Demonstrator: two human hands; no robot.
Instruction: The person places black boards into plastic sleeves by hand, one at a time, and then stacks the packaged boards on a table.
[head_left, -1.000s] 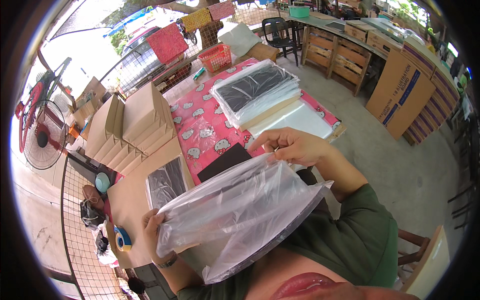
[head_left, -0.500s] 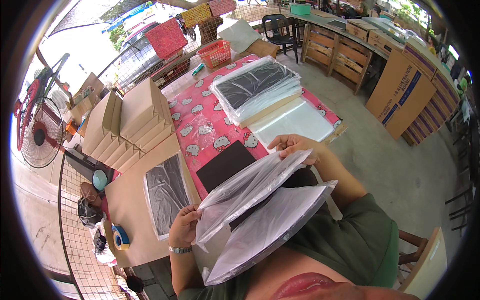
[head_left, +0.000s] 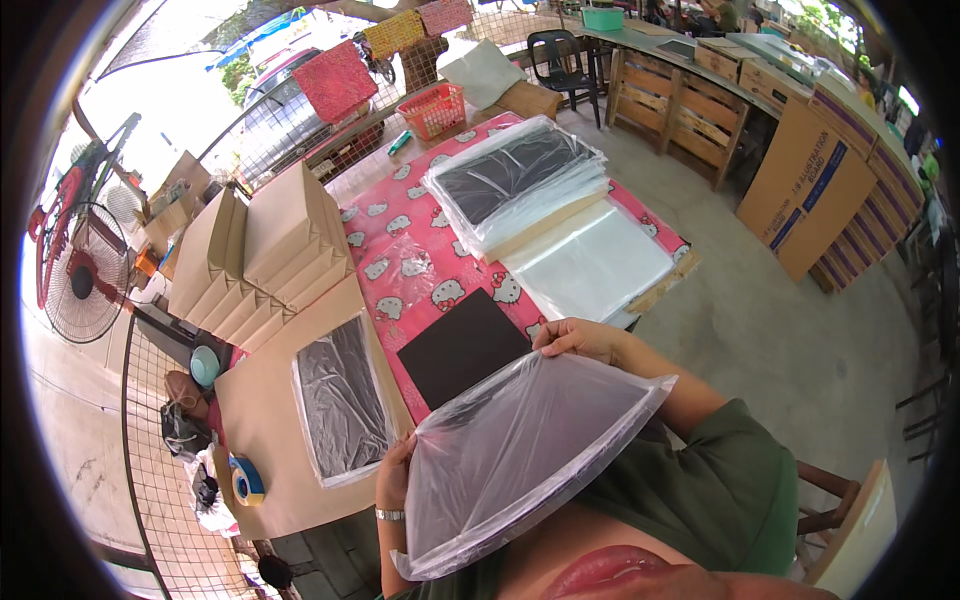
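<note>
A clear plastic bag (head_left: 530, 455) is stretched between my two hands, close to my chest. My left hand (head_left: 396, 475), with a watch band at the wrist, pinches its left corner. At the bag's far right corner, the fingers of my right hand (head_left: 578, 342) are closed on the plastic. Just beyond the bag lies a flat black sheet (head_left: 462, 345) on the table, its near edge partly hidden by the bag. Left of it, a plastic-wrapped black pack (head_left: 343, 400) rests on brown cardboard (head_left: 270, 430).
A stack of wrapped black packs (head_left: 515, 175) and a pile of clear plastic bags (head_left: 590, 265) sit on the pink tablecloth (head_left: 385, 300). Folded brown cartons (head_left: 290, 235) stand at left, above a tape roll (head_left: 246, 482). A fan (head_left: 88, 270) is farther left.
The bag, loosely folded with a gap between its layers before, is now pulled smooth and taut. My right hand has come down and nearer; my left hand has shifted slightly right and down.
</note>
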